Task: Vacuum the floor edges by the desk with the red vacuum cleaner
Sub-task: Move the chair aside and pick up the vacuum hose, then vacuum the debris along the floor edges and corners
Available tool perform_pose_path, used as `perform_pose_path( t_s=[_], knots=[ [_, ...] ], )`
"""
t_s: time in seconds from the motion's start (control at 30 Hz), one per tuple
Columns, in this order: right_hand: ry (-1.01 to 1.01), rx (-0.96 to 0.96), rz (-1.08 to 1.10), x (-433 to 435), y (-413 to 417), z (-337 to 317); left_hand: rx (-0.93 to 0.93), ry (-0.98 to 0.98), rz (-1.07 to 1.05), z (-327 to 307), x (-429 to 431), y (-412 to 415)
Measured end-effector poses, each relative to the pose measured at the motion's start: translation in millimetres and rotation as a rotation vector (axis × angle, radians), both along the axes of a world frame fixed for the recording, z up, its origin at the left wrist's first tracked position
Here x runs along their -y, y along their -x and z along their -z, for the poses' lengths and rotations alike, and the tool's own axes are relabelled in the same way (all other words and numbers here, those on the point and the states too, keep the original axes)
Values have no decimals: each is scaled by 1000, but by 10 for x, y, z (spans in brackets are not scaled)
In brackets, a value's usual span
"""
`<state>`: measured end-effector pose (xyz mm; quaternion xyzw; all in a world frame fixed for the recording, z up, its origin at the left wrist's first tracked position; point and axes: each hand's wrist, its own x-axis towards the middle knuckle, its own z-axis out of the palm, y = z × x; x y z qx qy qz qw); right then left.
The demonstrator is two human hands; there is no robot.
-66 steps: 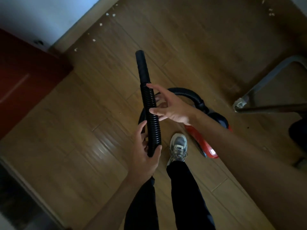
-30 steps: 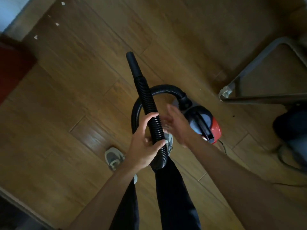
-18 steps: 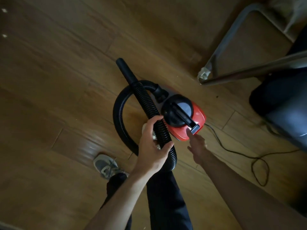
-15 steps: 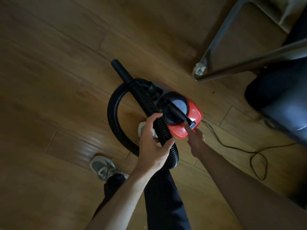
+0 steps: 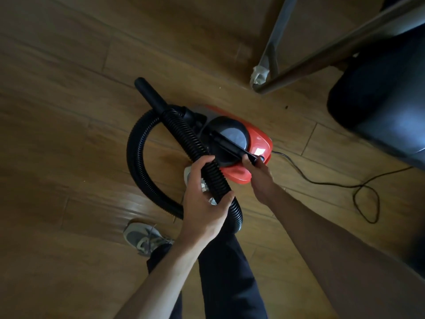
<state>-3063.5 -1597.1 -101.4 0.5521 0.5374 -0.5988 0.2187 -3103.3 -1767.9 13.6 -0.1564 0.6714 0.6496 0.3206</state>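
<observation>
The red vacuum cleaner (image 5: 255, 139) sits on the wooden floor (image 5: 69, 111) in front of my feet, with a black handle (image 5: 230, 146) across its dark top. Its black ribbed hose (image 5: 184, 139) loops round to the left and ends in a smooth nozzle (image 5: 149, 93) pointing up-left. My left hand (image 5: 202, 203) grips the hose just below the vacuum body. My right hand (image 5: 259, 178) has its fingers curled round the near end of the handle.
A grey metal desk leg (image 5: 269, 54) with a taped foot stands right behind the vacuum. A dark bulky object (image 5: 379, 100) fills the right side. The power cord (image 5: 333, 185) trails in loops to the right. My shoe (image 5: 142, 236) is at lower left.
My right hand left the hose, reached down to the vacuum body and closed on its handle. My view swung right towards the desk leg. The left hand kept hold of the hose.
</observation>
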Motion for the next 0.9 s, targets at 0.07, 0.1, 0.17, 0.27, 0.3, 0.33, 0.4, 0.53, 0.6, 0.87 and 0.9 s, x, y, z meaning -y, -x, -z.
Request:
perform_pose_path(
  t_s=[0.07,0.1,0.17,0.27,0.3,0.33,0.4,0.53,0.6,0.87,0.9],
  knots=[
    [20,-20,6,-4,-29,11,10,6,12,9,27,-1],
    [27,-22,12,3,-20,-29,16,10,13,2,38,-4],
    [19,-1,41,4,39,-133,24,4,-2,-51,59,3],
    [-46,86,102,-32,200,-315,1,10,16,-192,127,39],
    [-87,71,71,-47,267,-376,-11,25,36,-236,160,50],
    [-144,42,-9,-44,361,-466,-24,41,52,-275,199,62],
    [-279,-28,-215,6,574,-648,-58,85,81,-337,286,103],
    [-93,-275,-459,312,1227,-1008,-86,146,105,-405,443,199],
    [202,-325,-584,545,1564,-1236,-95,126,84,-447,551,232],
    [720,-282,-827,1259,2202,-1406,-134,120,107,-619,1135,343],
    [731,-261,-848,1335,2226,-1407,-141,124,110,-615,1207,351]
  ],
)
